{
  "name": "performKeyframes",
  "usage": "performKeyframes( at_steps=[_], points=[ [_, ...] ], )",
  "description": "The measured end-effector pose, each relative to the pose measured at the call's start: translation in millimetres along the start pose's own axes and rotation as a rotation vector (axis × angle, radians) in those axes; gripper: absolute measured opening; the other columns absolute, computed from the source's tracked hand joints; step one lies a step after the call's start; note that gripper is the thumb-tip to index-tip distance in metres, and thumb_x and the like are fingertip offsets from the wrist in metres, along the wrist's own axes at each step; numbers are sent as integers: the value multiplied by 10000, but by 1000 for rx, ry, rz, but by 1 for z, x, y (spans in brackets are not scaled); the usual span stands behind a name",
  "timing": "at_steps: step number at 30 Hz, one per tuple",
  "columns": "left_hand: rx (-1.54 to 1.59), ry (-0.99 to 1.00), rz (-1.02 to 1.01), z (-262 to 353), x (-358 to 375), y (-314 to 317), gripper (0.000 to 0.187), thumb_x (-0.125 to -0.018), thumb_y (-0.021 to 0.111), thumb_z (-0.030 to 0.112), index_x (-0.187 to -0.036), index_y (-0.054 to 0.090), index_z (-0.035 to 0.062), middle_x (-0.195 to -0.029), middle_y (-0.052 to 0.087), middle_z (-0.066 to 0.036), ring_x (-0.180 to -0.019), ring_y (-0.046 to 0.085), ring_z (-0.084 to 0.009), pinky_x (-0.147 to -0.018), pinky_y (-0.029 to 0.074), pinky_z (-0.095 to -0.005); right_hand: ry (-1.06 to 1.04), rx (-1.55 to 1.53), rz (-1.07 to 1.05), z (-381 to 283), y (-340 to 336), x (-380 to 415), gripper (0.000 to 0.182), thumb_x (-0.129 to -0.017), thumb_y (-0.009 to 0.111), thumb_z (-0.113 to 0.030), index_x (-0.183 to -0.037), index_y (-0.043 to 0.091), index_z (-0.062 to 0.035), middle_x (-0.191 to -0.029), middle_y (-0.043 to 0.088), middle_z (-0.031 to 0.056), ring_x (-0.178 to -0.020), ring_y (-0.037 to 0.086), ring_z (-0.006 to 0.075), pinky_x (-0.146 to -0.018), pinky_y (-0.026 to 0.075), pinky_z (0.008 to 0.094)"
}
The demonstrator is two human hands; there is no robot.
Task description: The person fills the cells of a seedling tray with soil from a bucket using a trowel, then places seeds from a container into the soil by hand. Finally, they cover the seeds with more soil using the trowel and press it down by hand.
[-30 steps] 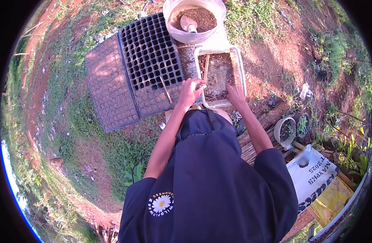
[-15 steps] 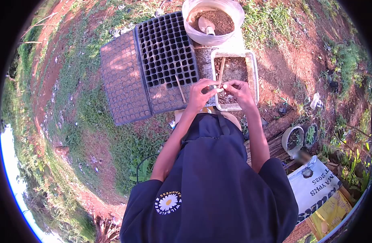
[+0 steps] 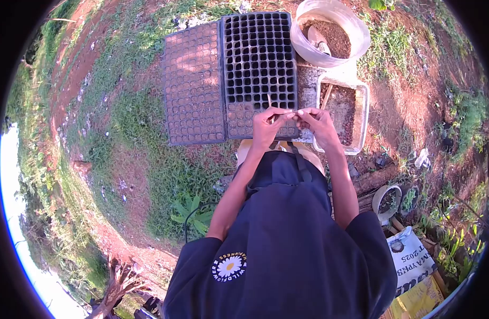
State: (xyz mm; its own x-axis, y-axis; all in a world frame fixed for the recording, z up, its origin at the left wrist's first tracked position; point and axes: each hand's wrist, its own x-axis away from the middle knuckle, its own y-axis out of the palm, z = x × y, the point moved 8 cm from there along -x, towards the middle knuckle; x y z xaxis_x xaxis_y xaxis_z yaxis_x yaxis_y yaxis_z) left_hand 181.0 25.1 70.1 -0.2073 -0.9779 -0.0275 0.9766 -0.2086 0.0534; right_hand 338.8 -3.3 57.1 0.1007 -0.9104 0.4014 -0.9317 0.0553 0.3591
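Observation:
My left hand [image 3: 266, 127] and my right hand [image 3: 319, 126] meet over the lower right edge of the black seedling tray [image 3: 260, 58]. Thumbs and fingers are pinched together at the tips; whatever they hold is too small to make out. Most cells of this tray are dark and hollow, while its lowest rows hold soil. A thin stick [image 3: 269, 100] stands out of the tray just above my left hand. Right of my right hand is a pale plastic basket [image 3: 364, 117] with small brown seed-like pieces and a flat wooden stick [image 3: 327, 97] inside.
A second seedling tray [image 3: 194, 85], filled with soil, adjoins on the left. Behind the basket stands a whitish tub [image 3: 332, 57] of soil with a trowel [image 3: 319, 41] in it. Pots [image 3: 385, 204], logs and a printed sack [image 3: 412, 260] lie at lower right.
My joined hands have gone from the basket's left edge to the seedling tray's lower right edge. The view has shifted, so the trays, tub and basket appear farther right.

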Motion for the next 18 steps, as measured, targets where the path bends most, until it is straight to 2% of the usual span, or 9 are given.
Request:
performKeyframes(
  at_steps=[2, 3, 6, 11, 14, 18],
  points=[
    [110, -268, 82, -20, 5, -21, 128, -866, 768, 113, -944, 744, 15, -841, 720, -16, -716, 600, -49, -649, 466, -212, -12, -74, 10, 3, 14, -5, 164, -940, 667, -87, -1064, 699, 16, -938, 709, 53, -790, 630, 91, -744, 526, 249],
    [227, -237, 105, -21, 4, -25, 137, -881, 765, 142, -912, 732, 13, -803, 698, 6, -712, 574, -14, -639, 438, -185, -9, -78, -23, 7, 23, -10, 179, -927, 676, -61, -1090, 687, 11, -989, 706, 57, -851, 640, 96, -782, 528, 254],
    [207, -277, 155, -33, 9, -50, 145, -890, 757, 145, -893, 723, 4, -794, 695, 2, -715, 573, -15, -632, 431, -186, -51, 54, -73, 9, 48, -20, 165, -908, 693, -43, -1066, 694, 7, -993, 709, 60, -881, 647, 100, -796, 531, 258],
    [191, -331, 136, -47, 15, -79, 116, -899, 742, 127, -892, 714, 15, -826, 697, -12, -740, 600, -43, -680, 461, -207, -51, 198, -101, 34, 71, -48, 119, -885, 723, -44, -991, 691, 0, -865, 709, 50, -785, 651, 90, -721, 522, 243],
    [159, -371, 150, -53, 17, -95, 154, -896, 738, 147, -899, 723, -6, -779, 691, -12, -710, 588, -31, -625, 435, -196, -17, 242, -155, 52, 79, -62, 128, -884, 730, -54, -993, 687, -1, -864, 706, 44, -781, 646, 83, -713, 517, 239],
    [194, -412, 134, -76, 22, -107, 158, -894, 734, 144, -928, 725, -10, -791, 702, -20, -710, 601, -40, -621, 442, -197, 7, 243, -124, 58, 91, -63, 144, -880, 741, -67, -996, 681, -5, -876, 714, 47, -779, 644, 77, -712, 514, 234]
  ],
)
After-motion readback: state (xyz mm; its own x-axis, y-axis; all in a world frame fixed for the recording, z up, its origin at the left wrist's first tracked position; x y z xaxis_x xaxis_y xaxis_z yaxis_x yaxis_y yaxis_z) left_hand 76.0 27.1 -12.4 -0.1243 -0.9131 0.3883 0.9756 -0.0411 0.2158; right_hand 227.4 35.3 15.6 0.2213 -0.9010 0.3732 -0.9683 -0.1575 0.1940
